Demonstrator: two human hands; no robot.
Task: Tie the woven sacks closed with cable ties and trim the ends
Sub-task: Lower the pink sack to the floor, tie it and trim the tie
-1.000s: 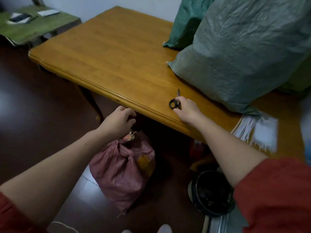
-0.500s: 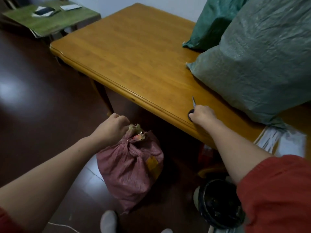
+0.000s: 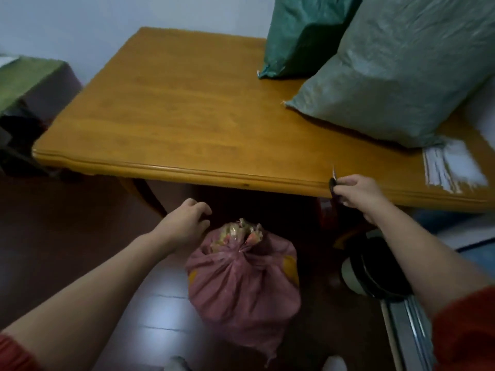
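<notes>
A pink woven sack [image 3: 243, 287] stands on the dark floor below the table edge, its neck gathered into a tuft at the top. My left hand [image 3: 184, 223] hovers just left of that tuft, fingers loosely curled, holding nothing. My right hand [image 3: 356, 192] grips small black-handled scissors [image 3: 333, 180] at the table's front edge, blades pointing up. Two green woven sacks, a grey-green one [image 3: 396, 76] and a darker one [image 3: 302, 33], lie on the wooden table [image 3: 187, 116]. A bundle of white cable ties [image 3: 450, 167] lies at the table's right end.
A black round container [image 3: 372, 269] sits on the floor right of the pink sack. A green-topped low table [image 3: 24, 81] stands at the far left. My feet show at the bottom edge. Metal rails [image 3: 412, 328] lie at the lower right.
My left hand has let go of the pink sack's neck and moved slightly left. My right hand has lifted the scissors off the table to its front edge.
</notes>
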